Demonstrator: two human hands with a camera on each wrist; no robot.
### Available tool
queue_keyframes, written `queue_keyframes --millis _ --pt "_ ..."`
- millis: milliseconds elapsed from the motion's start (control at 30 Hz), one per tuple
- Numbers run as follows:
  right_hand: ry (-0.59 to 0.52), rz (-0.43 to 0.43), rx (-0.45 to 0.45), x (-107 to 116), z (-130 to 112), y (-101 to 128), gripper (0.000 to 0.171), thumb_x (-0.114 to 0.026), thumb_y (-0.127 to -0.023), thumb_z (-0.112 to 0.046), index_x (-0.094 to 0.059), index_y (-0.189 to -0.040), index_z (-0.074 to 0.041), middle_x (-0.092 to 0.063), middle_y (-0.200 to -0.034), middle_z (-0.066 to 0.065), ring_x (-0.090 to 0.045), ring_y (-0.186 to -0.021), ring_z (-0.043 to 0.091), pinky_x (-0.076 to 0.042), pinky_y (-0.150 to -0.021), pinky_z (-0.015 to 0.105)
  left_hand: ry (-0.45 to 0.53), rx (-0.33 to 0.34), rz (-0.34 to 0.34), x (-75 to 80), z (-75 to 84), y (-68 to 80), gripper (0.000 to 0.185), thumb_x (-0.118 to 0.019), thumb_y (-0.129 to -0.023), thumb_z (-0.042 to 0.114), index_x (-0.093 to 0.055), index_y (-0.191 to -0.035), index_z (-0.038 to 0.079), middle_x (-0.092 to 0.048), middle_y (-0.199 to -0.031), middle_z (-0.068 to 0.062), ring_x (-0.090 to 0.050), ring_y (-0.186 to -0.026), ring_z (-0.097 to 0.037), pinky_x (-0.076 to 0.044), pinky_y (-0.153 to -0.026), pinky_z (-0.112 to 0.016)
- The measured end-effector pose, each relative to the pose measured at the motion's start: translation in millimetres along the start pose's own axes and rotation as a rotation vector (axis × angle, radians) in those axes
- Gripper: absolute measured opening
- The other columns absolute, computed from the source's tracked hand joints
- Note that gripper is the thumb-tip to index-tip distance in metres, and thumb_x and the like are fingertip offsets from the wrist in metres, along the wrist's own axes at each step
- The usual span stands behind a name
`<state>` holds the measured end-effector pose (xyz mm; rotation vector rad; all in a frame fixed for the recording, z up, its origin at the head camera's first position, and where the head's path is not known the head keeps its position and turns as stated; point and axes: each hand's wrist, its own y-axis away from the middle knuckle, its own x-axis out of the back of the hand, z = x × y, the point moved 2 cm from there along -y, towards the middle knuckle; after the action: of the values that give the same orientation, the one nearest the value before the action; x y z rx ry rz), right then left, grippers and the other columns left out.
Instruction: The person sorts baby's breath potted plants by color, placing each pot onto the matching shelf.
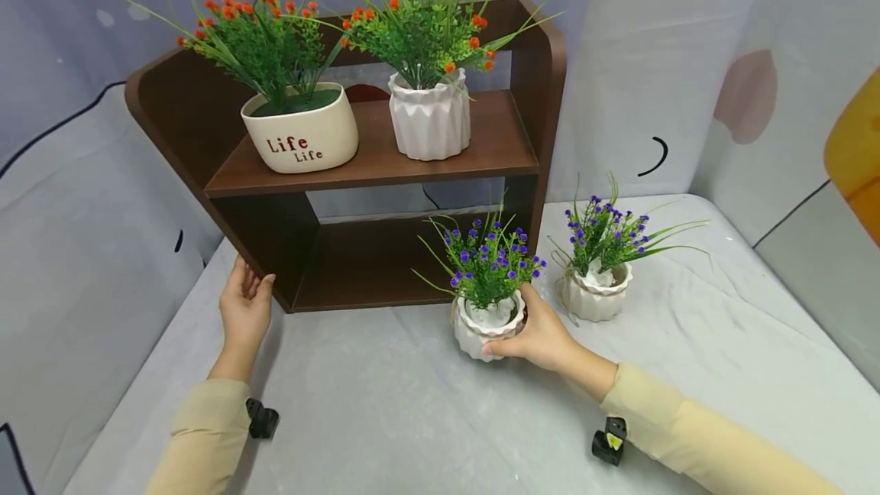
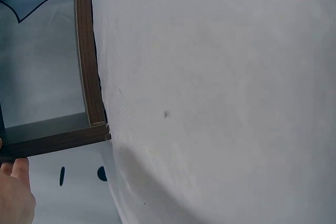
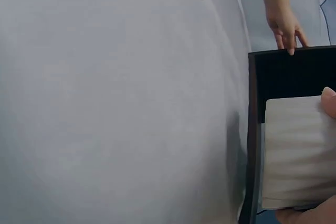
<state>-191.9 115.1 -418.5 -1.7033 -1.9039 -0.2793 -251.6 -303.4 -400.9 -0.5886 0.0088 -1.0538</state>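
My right hand (image 1: 546,331) grips a white ribbed pot (image 1: 474,338) of purple flowers (image 1: 491,258), thumb on the near side. The pot is in front of the right end of the lower board of a dark brown two-tier shelf (image 1: 374,182). In the right wrist view, the pot (image 3: 296,150) overlaps the shelf, between the thumb and fingers. At the shelf's lower left, my left hand (image 1: 246,308) holds the front edge of the side panel. The left wrist view catches part of that hand (image 2: 16,195) at the panel (image 2: 58,141).
On the upper board stand an oval cream planter (image 1: 302,132) marked "Life Life" and a white fluted pot (image 1: 431,121), both with orange flowers. Another white pot (image 1: 596,300) with purple flowers stands right of the shelf on the cloth-covered table (image 1: 385,403). Curtains hang behind.
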Motion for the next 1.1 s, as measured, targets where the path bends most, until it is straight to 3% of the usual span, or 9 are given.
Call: queue_keyframes --millis 200,700,1100 --pt "-0.032 -0.003 -0.032 -1.6 -8.1 -6.6 0.091 -0.092 -0.056 -0.023 -0.043 -0.129 0.001 -0.059 -0.119 0.021 -0.056 -0.109 0.034 -0.047 -0.097 0.051 0.000 -0.004 -0.006 0.8 -2.2 0.5 0.059 -0.057 -0.090 -0.006 -0.040 -0.144 0.007 -0.051 -0.136 -0.022 -0.051 -0.121 -0.017 -0.042 -0.092 -0.005" --pt "-0.053 -0.002 -0.014 -21.5 -27.5 -24.7 0.095 -0.092 -0.055 -0.025 -0.044 -0.133 -0.002 -0.059 -0.124 0.017 -0.057 -0.111 0.032 -0.048 -0.096 0.048 -0.014 0.019 -0.020 0.7 -4.0 -2.5 0.058 -0.056 -0.090 -0.006 -0.038 -0.145 0.004 -0.049 -0.137 -0.024 -0.050 -0.123 -0.021 -0.042 -0.092 -0.005" --pt "-0.112 0.019 -0.043 -45.2 -41.9 -38.1 0.096 -0.093 -0.054 -0.021 -0.045 -0.135 -0.005 -0.058 -0.126 0.015 -0.055 -0.114 0.031 -0.047 -0.098 0.046 -0.012 0.009 -0.005 0.4 -4.2 -1.6 0.057 -0.057 -0.091 -0.004 -0.041 -0.144 0.008 -0.052 -0.136 -0.020 -0.051 -0.121 -0.016 -0.042 -0.092 -0.005"
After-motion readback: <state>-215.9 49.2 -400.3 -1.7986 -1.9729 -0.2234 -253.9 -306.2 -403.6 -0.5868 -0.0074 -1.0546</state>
